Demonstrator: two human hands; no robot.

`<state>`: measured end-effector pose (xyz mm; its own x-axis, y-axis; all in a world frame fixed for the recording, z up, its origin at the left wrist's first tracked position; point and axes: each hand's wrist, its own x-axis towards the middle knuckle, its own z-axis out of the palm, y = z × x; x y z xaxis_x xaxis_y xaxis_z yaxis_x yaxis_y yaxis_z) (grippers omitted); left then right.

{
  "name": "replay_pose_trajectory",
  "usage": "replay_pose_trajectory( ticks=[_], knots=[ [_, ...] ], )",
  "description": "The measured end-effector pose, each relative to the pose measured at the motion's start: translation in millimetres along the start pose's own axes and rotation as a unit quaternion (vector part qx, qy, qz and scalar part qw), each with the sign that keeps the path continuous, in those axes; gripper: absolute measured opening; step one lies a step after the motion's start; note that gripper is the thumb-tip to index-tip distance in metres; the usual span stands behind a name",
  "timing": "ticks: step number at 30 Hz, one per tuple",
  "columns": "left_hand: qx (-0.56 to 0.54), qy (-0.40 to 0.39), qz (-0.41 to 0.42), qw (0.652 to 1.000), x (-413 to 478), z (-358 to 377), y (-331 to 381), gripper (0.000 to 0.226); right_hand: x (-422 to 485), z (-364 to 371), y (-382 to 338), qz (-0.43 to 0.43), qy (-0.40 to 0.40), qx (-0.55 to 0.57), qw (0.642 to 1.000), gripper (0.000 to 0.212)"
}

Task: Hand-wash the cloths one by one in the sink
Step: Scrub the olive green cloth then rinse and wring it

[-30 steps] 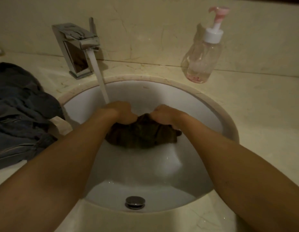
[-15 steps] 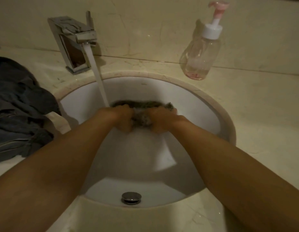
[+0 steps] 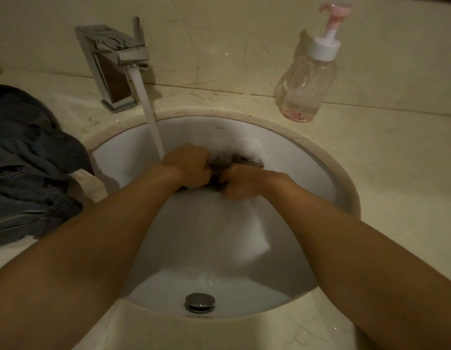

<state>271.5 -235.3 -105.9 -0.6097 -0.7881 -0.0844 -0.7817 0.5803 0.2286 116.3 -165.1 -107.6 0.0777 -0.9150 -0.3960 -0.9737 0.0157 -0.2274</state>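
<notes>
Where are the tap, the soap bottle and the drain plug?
tap (image 3: 113,59), head view, on its metal body
soap bottle (image 3: 305,89), head view, on its clear belly
drain plug (image 3: 200,301), head view, on its metal cap

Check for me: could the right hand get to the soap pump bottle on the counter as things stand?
Probably yes. The pump bottle stands upright on the counter past the sink's far right rim, with nothing lying between. But the right hand is closed on the dark cloth with the left hand, so it must let go first.

Dim, warm yellowish light. Soft overall, hands slightly motion-blurred. Wide-angle bending toward the edges. Shadow darkens the sink (image 3: 327,173) wall at three o'clock.
</notes>
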Motion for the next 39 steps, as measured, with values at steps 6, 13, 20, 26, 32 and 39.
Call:
replay_pose_trajectory(
  ticks=[6,13,20,26,32,39],
  knots=[
    [0.129,-0.142,-0.054,0.98,-4.2,14.6,-5.7,0.082,-6.5,7.1,-1.1,0.02,0.023,-0.108,0.994,0.074],
    [-0.01,-0.225,-0.106,0.969,-5.4,8.5,6.3,0.039,-10.4,3.4,-14.6,0.066,-0.016,0.178,0.982,0.016],
    [-0.021,-0.105,-0.07,0.992,-2.9,-1.8,-2.1,0.037,-5.2,-7.6,17.4,0.095,0.107,0.063,0.988,0.015],
    [0.009,-0.072,0.038,0.997,-2.6,8.3,5.4,0.02,-1.1,-4.2,12.0,0.025,0.01,0.084,0.996,0.032],
    [0.106,-0.134,-0.003,0.985,-1.6,12.4,-2.5,0.061,-2.7,3.4,-2.4,0.024,0.037,-0.074,0.996,0.063],
    [-0.006,-0.265,-0.074,0.961,-9.4,16.3,10.5,0.035,-20.1,-1.9,-21.2,0.047,-0.113,0.188,0.975,0.027]
  ],
)
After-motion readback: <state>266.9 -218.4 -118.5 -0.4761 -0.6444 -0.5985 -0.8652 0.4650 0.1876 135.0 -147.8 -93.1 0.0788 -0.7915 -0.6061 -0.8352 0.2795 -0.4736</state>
